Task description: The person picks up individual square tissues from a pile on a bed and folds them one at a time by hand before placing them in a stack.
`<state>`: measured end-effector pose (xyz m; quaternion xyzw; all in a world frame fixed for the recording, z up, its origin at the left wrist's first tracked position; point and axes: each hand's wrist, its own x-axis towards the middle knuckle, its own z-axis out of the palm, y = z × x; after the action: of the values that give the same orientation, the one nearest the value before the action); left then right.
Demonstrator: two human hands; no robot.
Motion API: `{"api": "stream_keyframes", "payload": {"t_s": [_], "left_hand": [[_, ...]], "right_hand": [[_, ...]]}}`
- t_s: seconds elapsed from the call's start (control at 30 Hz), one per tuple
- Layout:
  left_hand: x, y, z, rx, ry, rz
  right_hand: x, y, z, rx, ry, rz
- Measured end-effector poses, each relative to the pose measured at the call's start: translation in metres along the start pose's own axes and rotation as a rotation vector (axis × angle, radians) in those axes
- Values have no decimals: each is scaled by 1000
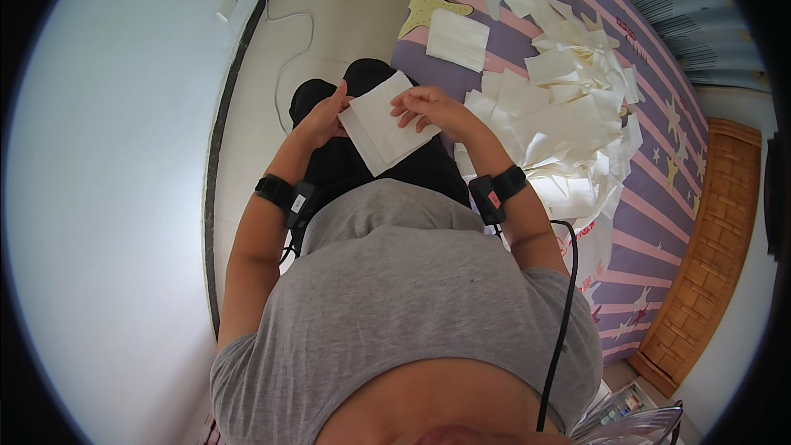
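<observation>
Over the lap, my left hand [326, 112] grips the left edge of several stacked white paper sheets [386, 127], its thumb pointing up and away from them. The sheets look like napkins or tissue and lie slightly askew on one another. Above their right part is my right hand [426, 110], fingers bent and a little apart; whether the fingertips touch the top sheet is hard to tell. To the right, a large loose heap of similar white sheets [556, 111] spreads over the bed. A separate flat white stack [458, 39] lies at the bed's near left side.
The bed [649, 198] has a striped cover with starfish, and a wooden headboard [698, 253] stands at its right. A plastic bag with red print [596, 247] lies beside the heap. A white cable [312, 31] runs along the floor by the wall. A black cable [565, 321] hangs near my right arm.
</observation>
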<state>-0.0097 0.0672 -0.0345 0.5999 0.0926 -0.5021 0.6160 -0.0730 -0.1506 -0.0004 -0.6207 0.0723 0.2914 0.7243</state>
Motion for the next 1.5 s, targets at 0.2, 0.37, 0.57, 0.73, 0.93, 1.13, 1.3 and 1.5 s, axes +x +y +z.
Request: {"api": "stream_keyframes", "payload": {"t_s": [0.2,0.37,0.57,0.73,0.93,1.13,1.3,1.5], "left_hand": [[4,-2,1,37,-59,25],[4,-6,0,104,-14,112],[4,-8,0,33,-5,89],[8,-9,-1,-17,-28,67],[7,-11,-3,-105,-29,44],[13,-20,-5,-352,-16,30],[16,-28,-5,-497,-59,39],[11,-41,-10,-664,-175,51]], "right_hand": [[18,58,-44,-54,361,-72],[16,55,-27,-223,346,23],[6,37,1,-679,638,-234],[-2,38,9,-1013,66,-610],[-7,41,11,-949,-30,-508],[-4,53,7,-907,-74,-545],[0,63,3,-890,-50,-613],[-7,52,10,-882,-47,-595]]}}
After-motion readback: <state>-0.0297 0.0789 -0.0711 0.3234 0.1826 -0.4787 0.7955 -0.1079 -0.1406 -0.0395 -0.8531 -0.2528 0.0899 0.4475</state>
